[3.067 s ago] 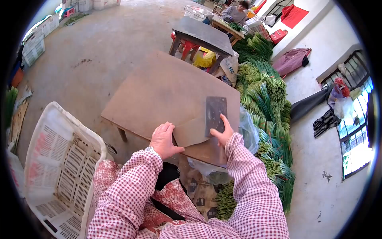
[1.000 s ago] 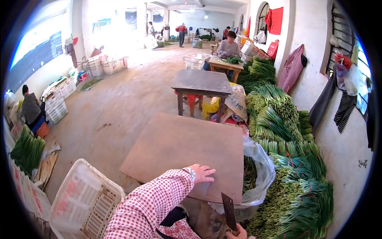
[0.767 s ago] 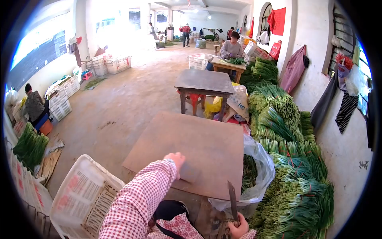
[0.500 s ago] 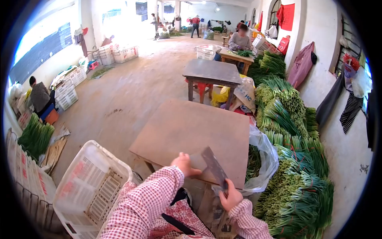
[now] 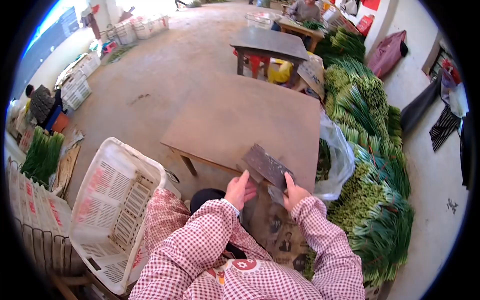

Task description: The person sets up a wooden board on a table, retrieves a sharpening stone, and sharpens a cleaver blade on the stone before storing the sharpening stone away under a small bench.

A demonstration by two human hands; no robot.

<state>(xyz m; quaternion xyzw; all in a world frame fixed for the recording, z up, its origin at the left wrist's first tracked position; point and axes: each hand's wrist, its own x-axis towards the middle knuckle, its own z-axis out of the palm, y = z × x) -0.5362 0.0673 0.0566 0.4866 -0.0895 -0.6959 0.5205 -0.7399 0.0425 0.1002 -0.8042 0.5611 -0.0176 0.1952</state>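
My right hand [image 5: 296, 191] grips one end of a dark, flat, rectangular blade [image 5: 270, 165], its index finger stretched along it. The blade looks like a cleaver, speckled with pale bits; its handle is hidden in my grip. It is held over the near edge of the brown wooden table [image 5: 245, 112]. A clear plastic scrap [image 5: 276, 195] shows beside the right hand's fingers. Just left of the blade, my left hand [image 5: 241, 190] is open, thumb raised and fingers apart, holding nothing.
A white plastic crate [image 5: 162, 175] stands at my left. Bundled green stalks [image 5: 370, 200] are piled along the right, beside a clear plastic bag [image 5: 337, 160]. Farther ahead is a dark table [image 5: 270, 42]. One seated person [image 5: 305, 11] is at the back, another [image 5: 42, 105] at left.
The view has tilted down. The blade has turned so its broad speckled face shows. My left hand has drawn back from the tabletop toward me, fingers opening.
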